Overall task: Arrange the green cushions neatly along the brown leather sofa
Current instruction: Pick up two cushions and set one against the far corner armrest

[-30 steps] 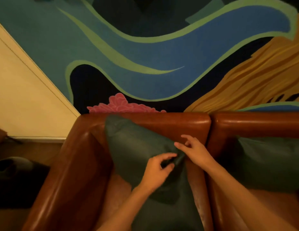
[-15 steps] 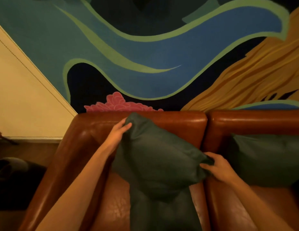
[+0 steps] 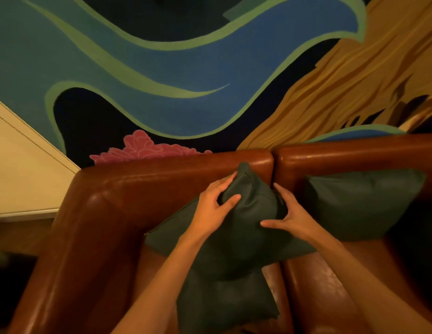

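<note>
A dark green cushion [image 3: 243, 237] stands on one corner against the backrest of the brown leather sofa [image 3: 147, 189], its top corner poking up near the seam between two back sections. My left hand [image 3: 216, 208] grips its upper left side and my right hand [image 3: 288, 214] grips its upper right side, both squeezing the fabric. A second green cushion [image 3: 224, 307] lies flat on the seat below it, partly covered by my forearms. A third green cushion [image 3: 362, 203] leans against the backrest to the right.
The sofa's left armrest [image 3: 72, 249] curves down the left side. Behind the sofa hangs a large wall mural [image 3: 186, 80] in blue, green and gold. A cream wall panel [image 3: 19, 174] and dim floor lie at the far left.
The cushion has turned onto its corner and shifted right toward the backrest seam. Both hands moved from its outer corners to its top, close together.
</note>
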